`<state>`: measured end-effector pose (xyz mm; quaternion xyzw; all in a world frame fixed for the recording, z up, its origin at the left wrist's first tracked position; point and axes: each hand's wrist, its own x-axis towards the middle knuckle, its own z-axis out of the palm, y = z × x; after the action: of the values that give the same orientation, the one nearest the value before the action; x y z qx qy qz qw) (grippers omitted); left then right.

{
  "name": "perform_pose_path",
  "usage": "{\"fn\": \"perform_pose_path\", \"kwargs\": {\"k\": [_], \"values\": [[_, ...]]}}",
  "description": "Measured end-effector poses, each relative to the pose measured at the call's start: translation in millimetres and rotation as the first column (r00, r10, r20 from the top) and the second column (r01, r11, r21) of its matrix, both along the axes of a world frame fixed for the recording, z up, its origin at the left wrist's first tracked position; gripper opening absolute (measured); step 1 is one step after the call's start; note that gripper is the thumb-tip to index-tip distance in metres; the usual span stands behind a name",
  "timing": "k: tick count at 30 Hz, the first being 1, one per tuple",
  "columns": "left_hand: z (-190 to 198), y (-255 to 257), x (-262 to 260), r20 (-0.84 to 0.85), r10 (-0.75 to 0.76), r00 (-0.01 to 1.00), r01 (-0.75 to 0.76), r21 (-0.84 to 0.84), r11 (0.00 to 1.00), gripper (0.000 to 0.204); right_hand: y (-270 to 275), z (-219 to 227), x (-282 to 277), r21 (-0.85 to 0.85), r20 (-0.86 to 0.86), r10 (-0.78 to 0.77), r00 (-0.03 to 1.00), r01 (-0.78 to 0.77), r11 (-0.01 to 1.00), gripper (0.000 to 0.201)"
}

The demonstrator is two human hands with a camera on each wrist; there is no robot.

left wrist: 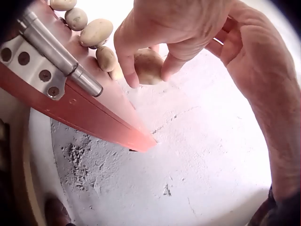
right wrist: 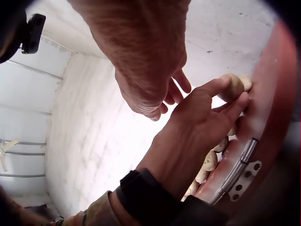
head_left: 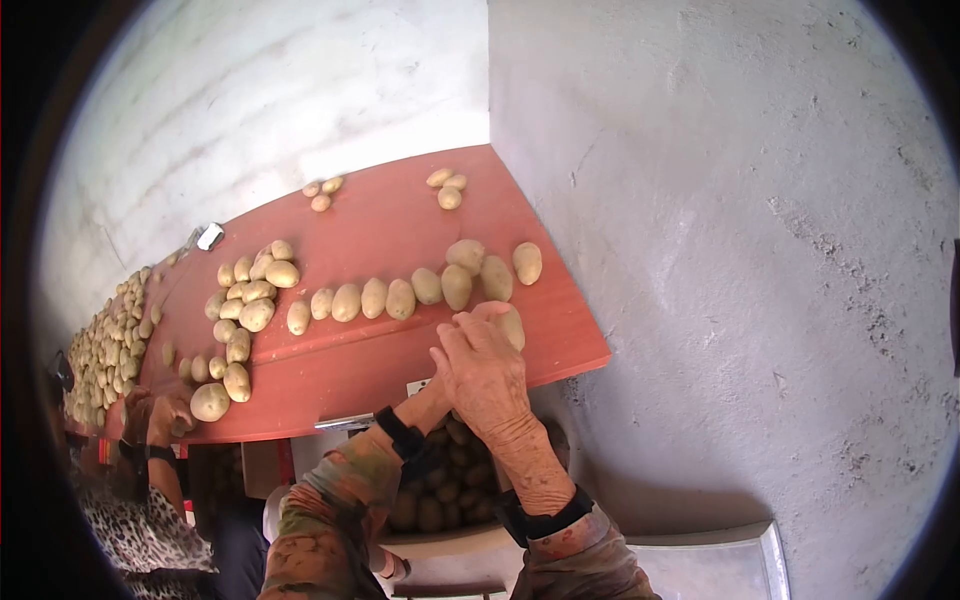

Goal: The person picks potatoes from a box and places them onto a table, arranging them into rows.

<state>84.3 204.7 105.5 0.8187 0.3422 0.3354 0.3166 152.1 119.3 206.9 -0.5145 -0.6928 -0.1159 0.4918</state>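
Observation:
My left hand (left wrist: 174,28) pinches a potato (left wrist: 149,67) between thumb and fingertips at the right end of a potato row. The same hand (right wrist: 188,122) shows from the side in the right wrist view, the held potato (right wrist: 231,88) at its fingertips. Across it lies my right hand (head_left: 487,375), which hides most of the left in the head view. Its fingers hang loosely bent with nothing in them. Beyond the hands, a line of potatoes (head_left: 401,299) runs leftward over the red board (head_left: 360,375).
Small potato groups (head_left: 450,198) sit at the back. A large heap (head_left: 110,350) fills the far left, near another person's hands (head_left: 160,415). Below the board's front edge are more potatoes (head_left: 450,490). A grey wall (head_left: 720,250) borders the right side; a metal hinge (left wrist: 61,52) juts at the edge.

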Motion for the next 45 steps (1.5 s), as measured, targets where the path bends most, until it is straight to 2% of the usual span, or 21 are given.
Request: {"fn": "perform_pose_path", "kwargs": {"k": [7,13,15,16,19,21,22,24,25,26,27,28,30,31,33,34,35,36,38,42,45], "values": [[-5,20,26,-0.044,0.018,0.999,-0.012,0.133,0.991,0.057,-1,-4,2,-0.104,0.019,0.028,0.999,-0.026,0.994,0.021],[4,31,35,-0.071,0.042,0.997,-0.024,0.232,0.973,0.058,1,-4,1,-0.046,-0.022,0.059,0.998,-0.060,0.997,0.013],[19,34,47,0.031,0.028,0.999,-0.017,-0.302,0.953,0.062,2,-3,0,-0.039,-0.027,0.065,0.998,-0.066,0.997,0.011],[16,38,49,0.031,0.028,0.999,-0.017,-0.303,0.953,0.062,2,-4,0,-0.031,-0.032,0.071,0.997,-0.072,0.997,0.009],[10,43,56,0.096,-0.079,0.992,0.100,-0.241,0.965,0.069,2,-9,2,-0.119,0.035,0.055,0.998,-0.051,0.992,0.012],[11,36,58,-0.190,-0.028,0.981,0.035,0.034,0.999,0.063,2,-7,3,-0.119,0.027,0.059,0.998,-0.055,0.991,0.011],[2,29,55,-0.191,-0.029,0.981,0.035,0.031,0.999,0.063,2,-7,3,-0.118,0.022,0.064,0.998,-0.061,0.991,0.011],[-17,10,48,-0.166,0.109,0.980,-0.031,0.413,0.910,0.052,1,-9,3,-0.128,0.030,0.063,0.998,-0.059,0.990,0.011],[6,1,50,-0.166,0.108,0.980,-0.030,0.413,0.910,0.052,1,-9,3,-0.133,0.040,0.062,0.997,-0.056,0.989,0.011],[49,-15,52,-0.299,0.135,0.944,-0.099,0.134,0.986,0.048,1,-10,3,-0.133,0.039,0.061,0.997,-0.056,0.990,0.011],[72,-24,53,-0.430,0.119,0.895,-0.199,-0.146,0.969,0.044,2,-11,3,-0.134,0.049,0.064,0.997,-0.057,0.989,0.010],[62,-18,53,-0.431,0.119,0.895,-0.199,-0.144,0.969,0.044,2,-12,3,-0.135,0.059,0.066,0.996,-0.058,0.989,0.010],[27,1,47,-0.167,-0.075,0.983,0.111,0.217,0.970,0.030,2,-11,3,-0.134,0.054,0.063,0.997,-0.056,0.989,0.011],[19,5,39,-0.168,-0.075,0.983,0.111,0.217,0.970,0.030,2,-11,3,-0.134,0.048,0.061,0.997,-0.054,0.989,0.011],[13,8,25,-0.387,-0.006,0.922,0.288,0.675,0.679,0.043,1,-10,3,-0.121,0.067,0.040,0.997,-0.032,0.992,0.011],[15,7,25,-0.388,-0.007,0.922,0.289,0.674,0.680,0.043,0,-9,3,-0.107,0.088,0.019,0.996,-0.009,0.994,0.010],[17,8,24,-0.291,-0.205,0.935,0.312,0.396,0.864,0.046,-1,-6,3,-0.109,0.086,0.018,0.996,-0.009,0.994,0.010],[23,6,24,-0.127,-0.353,0.927,0.363,0.071,0.929,0.049,-3,-3,2,-0.089,0.141,-0.064,0.988,0.077,0.993,0.009],[34,-4,23,-0.061,-0.326,0.943,0.331,0.106,0.937,0.046,-1,-3,3,-0.069,0.192,-0.144,0.971,0.159,0.985,0.008],[51,-37,26,0.215,-0.214,0.953,0.169,0.210,0.963,0.036,4,-7,16,-0.083,0.098,-0.072,0.993,0.080,0.993,0.004],[34,-79,3,0.391,-0.061,0.918,-0.008,0.174,0.985,0.028,0,1,24,-0.048,0.034,-0.004,0.999,0.006,0.999,0.006]]}}
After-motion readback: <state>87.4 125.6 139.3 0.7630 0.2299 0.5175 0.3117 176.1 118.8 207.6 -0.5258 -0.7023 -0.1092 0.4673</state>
